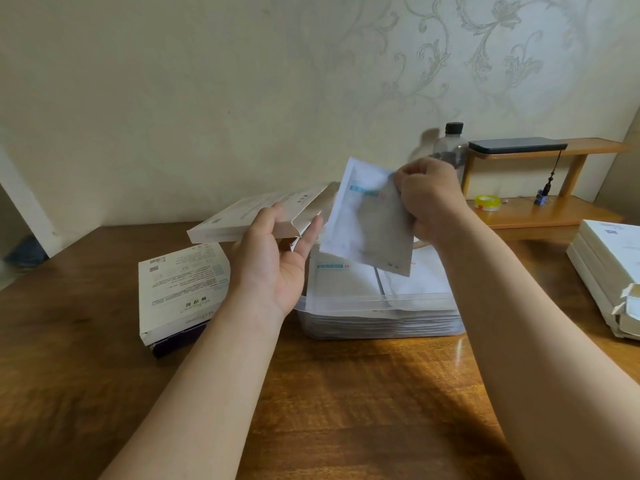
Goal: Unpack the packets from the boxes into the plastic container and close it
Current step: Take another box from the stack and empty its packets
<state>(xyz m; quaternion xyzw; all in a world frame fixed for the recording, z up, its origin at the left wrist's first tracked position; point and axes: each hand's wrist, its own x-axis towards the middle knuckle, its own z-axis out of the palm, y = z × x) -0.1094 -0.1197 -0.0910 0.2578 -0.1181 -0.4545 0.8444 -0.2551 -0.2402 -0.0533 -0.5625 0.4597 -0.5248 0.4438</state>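
We reach forward with both arms bare, the left forearm [194, 393] rising from the lower left and the right forearm [536, 341] from the lower right, the wrists drawing near each other ahead of us. Our left hand [273, 261] is turned palm up and inward, its thumb laid on top of the box [249, 213] and its fingers [310, 237] stretched beneath its torn end. Our right hand [429, 202] sits higher, its back toward us, the fingers curled tight and pinching the upper right edge of a packet [363, 223], which hangs tilted between the two hands.
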